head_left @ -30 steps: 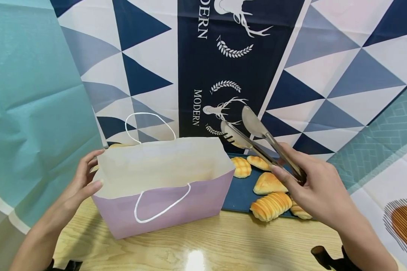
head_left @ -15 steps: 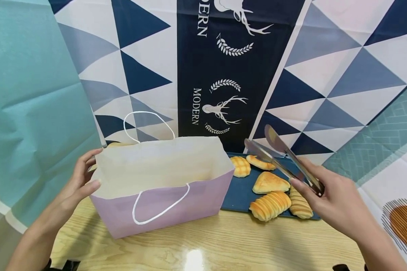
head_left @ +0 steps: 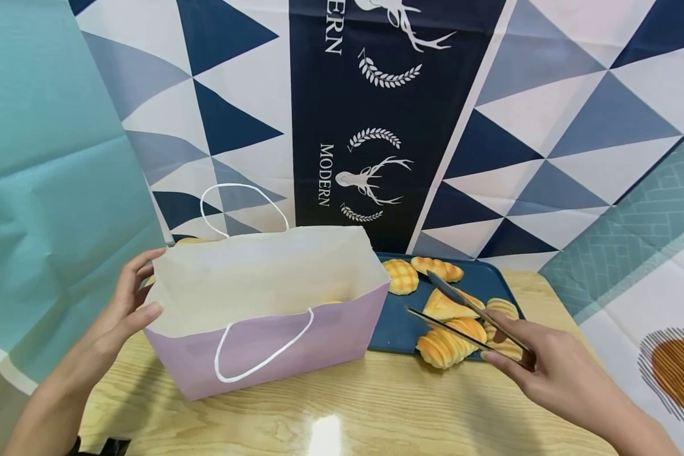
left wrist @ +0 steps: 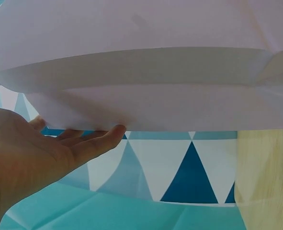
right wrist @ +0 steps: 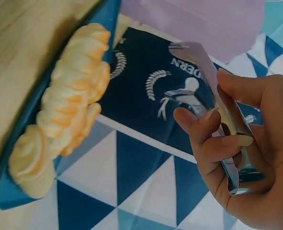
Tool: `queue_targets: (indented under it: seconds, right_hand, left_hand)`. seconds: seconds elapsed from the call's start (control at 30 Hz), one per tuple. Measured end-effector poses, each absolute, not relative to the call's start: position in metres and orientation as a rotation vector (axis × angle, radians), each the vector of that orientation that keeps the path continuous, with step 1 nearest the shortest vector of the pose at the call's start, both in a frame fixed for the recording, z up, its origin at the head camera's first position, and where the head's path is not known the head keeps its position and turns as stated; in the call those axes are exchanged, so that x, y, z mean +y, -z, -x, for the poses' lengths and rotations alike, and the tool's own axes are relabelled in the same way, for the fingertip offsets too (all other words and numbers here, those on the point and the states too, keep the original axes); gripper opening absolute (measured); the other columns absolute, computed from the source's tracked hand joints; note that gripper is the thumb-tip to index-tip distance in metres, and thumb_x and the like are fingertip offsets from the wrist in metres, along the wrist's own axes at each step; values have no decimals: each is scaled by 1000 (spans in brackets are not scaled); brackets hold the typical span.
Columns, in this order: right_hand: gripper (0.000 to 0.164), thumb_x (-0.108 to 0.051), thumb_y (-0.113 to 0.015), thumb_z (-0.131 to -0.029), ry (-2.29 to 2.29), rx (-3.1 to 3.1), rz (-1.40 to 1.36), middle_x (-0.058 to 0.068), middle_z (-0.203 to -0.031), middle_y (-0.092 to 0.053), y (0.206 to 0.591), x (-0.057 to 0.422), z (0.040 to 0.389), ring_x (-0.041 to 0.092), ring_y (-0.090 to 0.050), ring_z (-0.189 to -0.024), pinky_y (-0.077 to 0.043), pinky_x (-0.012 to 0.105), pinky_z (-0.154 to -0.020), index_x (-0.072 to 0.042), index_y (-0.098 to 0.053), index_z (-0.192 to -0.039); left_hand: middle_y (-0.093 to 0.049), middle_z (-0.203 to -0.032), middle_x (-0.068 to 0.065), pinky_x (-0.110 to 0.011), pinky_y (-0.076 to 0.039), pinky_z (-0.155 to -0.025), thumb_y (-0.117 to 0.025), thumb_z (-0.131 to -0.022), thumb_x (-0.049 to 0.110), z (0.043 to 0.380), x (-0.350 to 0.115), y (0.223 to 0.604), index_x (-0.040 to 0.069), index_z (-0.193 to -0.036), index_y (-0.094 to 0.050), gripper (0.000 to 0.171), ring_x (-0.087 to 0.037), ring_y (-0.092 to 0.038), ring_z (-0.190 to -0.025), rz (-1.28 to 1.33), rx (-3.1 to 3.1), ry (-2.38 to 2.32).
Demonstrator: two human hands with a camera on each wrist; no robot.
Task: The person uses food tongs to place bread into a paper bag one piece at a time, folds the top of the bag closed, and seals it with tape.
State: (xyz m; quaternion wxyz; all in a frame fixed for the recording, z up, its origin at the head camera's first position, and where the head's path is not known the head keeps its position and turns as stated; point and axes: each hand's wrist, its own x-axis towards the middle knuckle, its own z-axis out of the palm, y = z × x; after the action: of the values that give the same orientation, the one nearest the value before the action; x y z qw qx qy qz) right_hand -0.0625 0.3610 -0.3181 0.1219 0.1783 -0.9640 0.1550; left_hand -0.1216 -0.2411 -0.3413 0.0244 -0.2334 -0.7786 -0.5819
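A lilac paper bag (head_left: 285,348) with white cord handles stands upright, its mouth gaping toward me. Against its left side rests my left hand (head_left: 120,316), thumb near the front corner and fingers near the back one; the left wrist view shows this hand (left wrist: 50,153) with its fingers extended along the paper. My right hand (head_left: 564,373) grips metal tongs (right wrist: 234,115) by the handle end. The tongs' arms are spread above the breads, over a triangular bread (head_left: 441,307) and a ridged roll (head_left: 441,348). A sliver of bread shows inside the bag.
On the blue tray (head_left: 390,332) also lie a crosshatched bun (head_left: 401,277), a long bread (head_left: 437,268) at the back and a ridged roll (head_left: 503,308) at the right. Patterned cloth (head_left: 353,114) hangs behind the wooden table (head_left: 273,418).
My right hand has brought the tongs down and right, from beside the bag's mouth to low over the breads. My left hand has stayed at the bag's side.
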Motion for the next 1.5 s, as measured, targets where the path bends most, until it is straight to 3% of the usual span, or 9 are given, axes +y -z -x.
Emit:
queue_targets:
  seconds: [0.2, 0.3, 0.43, 0.6, 0.83, 1.0, 1.27, 1.4, 1.5]
  right_hand:
    - [60, -21, -86, -91, -419, -2864, -563, -16, -87, -69, 329, 374, 57, -7, -42, -56, -36, 22, -49, -12, -65, -146]
    - [61, -21, -87, -89, -374, -2880, -614, -3, -109, -76, 331, 383, 56, -9, -44, -61, -36, 22, -51, -13, -65, -145]
    - [60, -26, -87, -90, -300, -2917, -725, 2, -112, -77, 330, 396, 59, -10, -48, -62, -38, 22, -53, -11, -66, -144]
    - [62, -36, -87, -88, -185, -2962, -870, -6, -107, -77, 322, 408, 64, -6, -62, -74, -48, 26, -58, -10, -68, -141]
    - [64, -33, -90, -84, -35, -3140, -842, -12, -106, -74, 306, 417, 70, -9, -52, -69, -43, 24, -54, -14, -69, -141]
    - [64, -27, -92, -81, 41, -3188, -828, -22, -92, -63, 303, 421, 78, -8, -46, -64, -41, 24, -53, -11, -70, -140]
    - [63, -28, -91, -82, -37, -3232, -894, -20, -93, -68, 300, 422, 100, -6, -50, -65, -43, 24, -54, -11, -71, -139]
    - [57, -29, -91, -82, -19, -3262, -918, -23, -87, -64, 294, 417, 114, -4, -44, -60, -39, 24, -53, -13, -74, -134]
    - [55, -30, -92, -81, 25, -3308, -922, -18, -93, -70, 288, 411, 126, -3, -45, -59, -42, 26, -55, -15, -76, -131]
  left_hand:
    - [-16, -163, -4, -21, -35, -96, -40, -107, 10, 122, -241, 342, 28, -169, -12, 71, -22, -26, -146, 728, -2414, 1788]
    - [-18, -163, -5, -22, -36, -95, -41, -107, 9, 123, -241, 342, 27, -169, -12, 71, -24, -28, -144, 738, -2412, 1788]
    - [-16, -163, -4, -23, -36, -94, -41, -107, 10, 123, -242, 342, 28, -169, -11, 71, -24, -28, -144, 728, -2418, 1792]
    - [-16, -164, -4, -23, -36, -94, -40, -107, 12, 122, -244, 343, 30, -170, -11, 71, -24, -29, -143, 705, -2437, 1784]
    - [-15, -165, -5, -22, -36, -95, -41, -107, 12, 121, -244, 344, 28, -170, -11, 72, -25, -27, -144, 717, -2413, 1813]
    - [-15, -165, -5, -22, -35, -96, -40, -107, 11, 121, -241, 341, 29, -170, -11, 71, -25, -27, -145, 729, -2409, 1811]
    - [-14, -165, -5, -21, -35, -96, -40, -107, 9, 123, -240, 342, 29, -169, -11, 71, -22, -27, -146, 743, -2406, 1810]
    - [-16, -164, -5, -21, -36, -96, -40, -107, 8, 123, -239, 341, 26, -170, -11, 71, -23, -28, -145, 748, -2396, 1809]
    - [-18, -163, -6, -21, -37, -97, -40, -106, 6, 123, -239, 341, 26, -169, -12, 72, -23, -30, -145, 761, -2396, 1803]
